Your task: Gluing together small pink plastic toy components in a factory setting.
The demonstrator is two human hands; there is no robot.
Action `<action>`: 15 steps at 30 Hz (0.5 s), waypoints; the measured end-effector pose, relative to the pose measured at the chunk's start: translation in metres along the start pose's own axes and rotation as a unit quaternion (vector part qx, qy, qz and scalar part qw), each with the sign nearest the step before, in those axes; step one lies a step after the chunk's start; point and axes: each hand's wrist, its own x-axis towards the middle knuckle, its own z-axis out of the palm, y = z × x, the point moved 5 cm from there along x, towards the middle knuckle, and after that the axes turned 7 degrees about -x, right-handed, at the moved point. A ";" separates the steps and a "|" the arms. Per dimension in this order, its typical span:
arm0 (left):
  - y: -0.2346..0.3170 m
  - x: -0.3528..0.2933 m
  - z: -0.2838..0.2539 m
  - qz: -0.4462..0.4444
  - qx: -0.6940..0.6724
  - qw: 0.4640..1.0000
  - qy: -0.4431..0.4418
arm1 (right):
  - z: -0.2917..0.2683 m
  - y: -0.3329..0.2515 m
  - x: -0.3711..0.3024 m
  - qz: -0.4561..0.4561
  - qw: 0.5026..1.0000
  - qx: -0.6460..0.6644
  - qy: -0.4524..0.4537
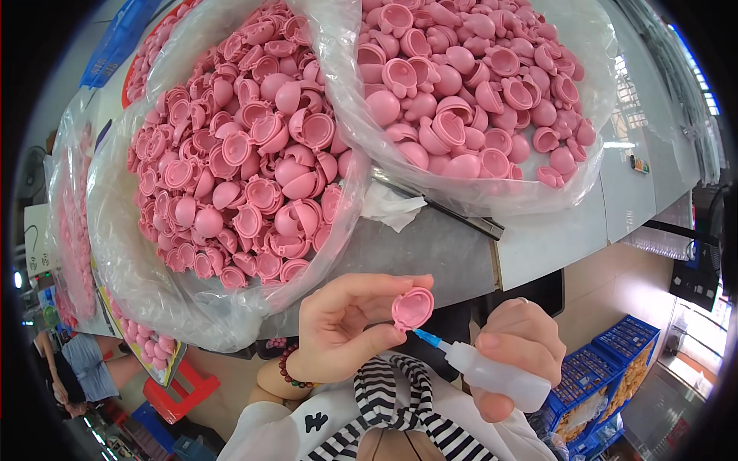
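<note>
The left hand (335,329) pinches the pink shell (413,309) between thumb and fingers, at five o'clock from centre; it looks light, stiff, perhaps slippery, best held by its rim. At its four o'clock, the squeeze bottle (492,376) seems light, soft-walled, best gripped mid-body; the right hand (526,338) curls around it.

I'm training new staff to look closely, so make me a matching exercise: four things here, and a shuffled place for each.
1. Pink round piece
2. White squeeze bottle
3. White tissue
4. Red stool

A. On the tabletop
B. In the right hand
C. At the picture's lower left
D. In the left hand

Pairs: 1-D, 2-B, 3-A, 4-C
</note>
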 end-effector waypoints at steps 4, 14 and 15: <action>0.001 0.000 0.001 0.009 0.001 1.000 -0.003 | 0.000 0.001 -0.001 0.015 1.000 -0.014 -0.009; 0.004 0.000 0.003 0.017 0.004 1.000 -0.001 | 0.003 0.001 0.002 -0.031 0.999 -0.026 -0.032; 0.005 0.000 0.003 0.015 0.003 1.000 0.003 | 0.004 0.002 0.001 -0.031 0.999 -0.026 -0.032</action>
